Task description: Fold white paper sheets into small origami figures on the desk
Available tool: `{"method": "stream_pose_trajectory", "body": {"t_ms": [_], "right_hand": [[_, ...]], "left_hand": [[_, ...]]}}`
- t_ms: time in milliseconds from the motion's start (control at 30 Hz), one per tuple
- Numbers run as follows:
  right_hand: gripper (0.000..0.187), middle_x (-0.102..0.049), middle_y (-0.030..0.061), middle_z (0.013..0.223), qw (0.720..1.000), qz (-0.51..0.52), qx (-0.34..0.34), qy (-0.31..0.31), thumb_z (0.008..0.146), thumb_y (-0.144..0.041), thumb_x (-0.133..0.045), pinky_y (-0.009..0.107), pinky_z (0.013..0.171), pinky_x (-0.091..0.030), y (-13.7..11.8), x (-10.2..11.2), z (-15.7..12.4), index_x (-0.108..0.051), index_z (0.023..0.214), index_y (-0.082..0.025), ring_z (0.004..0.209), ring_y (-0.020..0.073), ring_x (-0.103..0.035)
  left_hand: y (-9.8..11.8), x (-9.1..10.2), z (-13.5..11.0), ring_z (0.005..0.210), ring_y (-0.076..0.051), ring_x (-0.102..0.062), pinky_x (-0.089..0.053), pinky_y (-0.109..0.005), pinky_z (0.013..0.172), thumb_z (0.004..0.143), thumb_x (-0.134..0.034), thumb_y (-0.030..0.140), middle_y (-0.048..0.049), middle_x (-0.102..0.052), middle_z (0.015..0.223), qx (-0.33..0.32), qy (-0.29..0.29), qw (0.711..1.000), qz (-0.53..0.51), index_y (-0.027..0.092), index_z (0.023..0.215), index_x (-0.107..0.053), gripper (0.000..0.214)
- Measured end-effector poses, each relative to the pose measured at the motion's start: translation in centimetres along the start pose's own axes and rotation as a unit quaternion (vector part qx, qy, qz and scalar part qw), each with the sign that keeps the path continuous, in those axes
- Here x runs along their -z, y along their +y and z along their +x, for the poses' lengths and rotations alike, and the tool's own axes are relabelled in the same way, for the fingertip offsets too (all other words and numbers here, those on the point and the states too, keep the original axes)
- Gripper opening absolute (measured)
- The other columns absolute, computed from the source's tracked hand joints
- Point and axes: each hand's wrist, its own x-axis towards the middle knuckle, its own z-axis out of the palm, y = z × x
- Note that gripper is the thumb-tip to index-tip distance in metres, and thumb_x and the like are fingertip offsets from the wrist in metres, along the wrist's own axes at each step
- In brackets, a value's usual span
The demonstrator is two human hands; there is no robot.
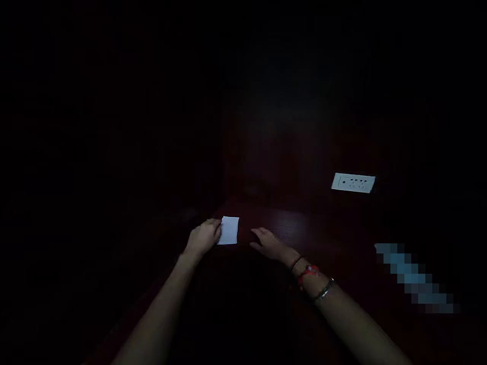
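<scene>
A small white square sheet (229, 230), paper or thin cloth, lies on a dark reddish tabletop (262, 215). My left hand (204, 237) is at its left edge, with the fingers curled over that side; the fingertips are partly hidden. To the right of the sheet, and apart from it, is my right hand (269, 244). Its thumb and fingers are spread a little, with nothing between them. Several bracelets (311, 272), one of them red, circle my right wrist and forearm.
The surroundings are very dark, so most edges are lost. A white socket panel (353, 183) shows at the right beyond my hands. Nearer on the right is a pixelated bluish strip (413, 276) that I cannot make out. A faint glare (289, 225) lies on the tabletop.
</scene>
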Motion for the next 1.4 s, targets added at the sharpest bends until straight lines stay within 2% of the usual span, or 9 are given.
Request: {"method": "stream_pose_trajectory", "body": {"t_ms": [100, 200, 333, 467, 633, 800, 1033, 1200, 1400], "right_hand": [[0.053, -0.040, 0.0134, 0.118, 0.999, -0.026, -0.010, 0.018, 0.076, -0.040, -0.043, 0.036, 0.090, -0.030, -0.6, -1.8, 1.8, -0.033, 0.121, -0.013, 0.109, 0.0228, -0.037], [0.055, -0.033, 0.0143, 0.123, 0.999, -0.038, -0.011, 0.033, 0.075, -0.040, -0.045, 0.038, 0.091, -0.028, -1.3, -3.2, 3.1, -0.033, 0.121, -0.013, 0.113, 0.0249, -0.032], [0.053, -0.032, 0.0135, 0.124, 0.999, -0.021, -0.002, 0.028, 0.076, -0.039, -0.044, 0.037, 0.091, -0.028, -1.9, -4.2, 4.3, -0.032, 0.122, -0.015, 0.113, 0.0244, -0.031], [0.057, -0.036, 0.0124, 0.122, 1.000, 0.007, 0.004, 0.007, 0.075, -0.044, -0.042, 0.037, 0.091, -0.028, -1.6, -4.6, 5.2, -0.029, 0.123, -0.015, 0.112, 0.0223, -0.034], [0.071, -0.033, 0.0121, 0.127, 0.999, 0.024, 0.011, -0.019, 0.069, -0.054, -0.045, 0.046, 0.093, -0.021, -1.2, -5.1, 6.0, -0.023, 0.126, -0.018, 0.114, 0.0247, -0.031], [0.067, -0.041, 0.0108, 0.122, 0.999, 0.022, 0.018, -0.024, 0.064, -0.054, -0.051, 0.050, 0.092, -0.017, -1.2, -5.5, 6.2, -0.037, 0.119, -0.020, 0.112, 0.0256, -0.034], [0.065, -0.043, 0.0106, 0.120, 1.000, 0.010, 0.012, -0.013, 0.063, -0.055, -0.052, 0.045, 0.091, -0.023, -1.0, -5.6, 6.4, -0.041, 0.116, -0.020, 0.111, 0.0256, -0.037], [0.064, -0.046, 0.0092, 0.118, 1.000, 0.004, 0.023, -0.015, 0.062, -0.055, -0.052, 0.040, 0.089, -0.028, -0.2, -5.1, 5.8, -0.043, 0.115, -0.020, 0.108, 0.0243, -0.040], [0.065, -0.046, 0.0089, 0.118, 0.999, 0.006, 0.030, -0.012, 0.063, -0.053, -0.052, 0.038, 0.090, -0.029, 0.8, -4.2, 3.8, -0.041, 0.117, -0.019, 0.108, 0.0237, -0.041]], "left_hand": [[-1.1, -2.1, 0.8, 0.094, -0.020, -0.049, -0.039, -0.030, 0.074, 0.084, -0.029, 0.027, -0.0056, -0.051, 0.107, -0.010, 0.009, 1.000, -0.011, 0.023, 0.110, -0.044, 0.031], [-2.1, -3.2, 0.6, 0.091, -0.020, -0.051, -0.041, -0.029, 0.071, 0.083, -0.033, 0.021, -0.0068, -0.053, 0.103, -0.004, 0.003, 1.000, -0.015, 0.022, 0.110, -0.045, 0.030], [-3.0, -3.5, -0.6, 0.083, -0.017, -0.054, -0.043, -0.029, 0.068, 0.081, -0.039, 0.015, -0.0058, -0.055, 0.096, 0.009, -0.031, 0.999, -0.012, 0.021, 0.105, -0.049, 0.026], [-3.4, -3.7, -0.8, 0.084, -0.017, -0.052, -0.044, -0.035, 0.071, 0.083, -0.043, 0.025, -0.0066, -0.051, 0.100, 0.009, -0.052, 0.999, -0.005, 0.014, 0.103, -0.047, 0.024], [-3.7, -4.5, -0.3, 0.085, -0.017, -0.052, -0.044, -0.036, 0.071, 0.082, -0.044, 0.025, -0.0071, -0.049, 0.102, 0.001, -0.056, 0.998, 0.004, 0.014, 0.104, -0.046, 0.025], [-3.5, -5.0, -0.2, 0.088, -0.018, -0.051, -0.043, -0.037, 0.074, 0.082, -0.044, 0.025, -0.0074, -0.048, 0.105, -0.039, -0.043, 0.998, 0.005, 0.014, 0.104, -0.046, 0.025], [-3.9, -5.9, 0.4, 0.094, -0.020, -0.048, -0.040, -0.039, 0.078, 0.082, -0.044, 0.025, -0.0082, -0.046, 0.111, -0.066, -0.046, 0.997, -0.006, 0.015, 0.106, -0.046, 0.026], [-3.2, -5.8, 0.5, 0.104, -0.019, -0.043, -0.037, -0.029, 0.084, 0.081, -0.040, 0.022, -0.0034, -0.042, 0.119, -0.094, -0.039, 0.995, -0.018, 0.023, 0.104, -0.052, 0.027], [-1.3, -5.1, 0.1, 0.109, -0.018, -0.039, -0.034, -0.026, 0.088, 0.079, -0.039, 0.026, 0.0012, -0.042, 0.121, -0.129, -0.033, 0.990, -0.033, 0.025, 0.104, -0.054, 0.029]]}}
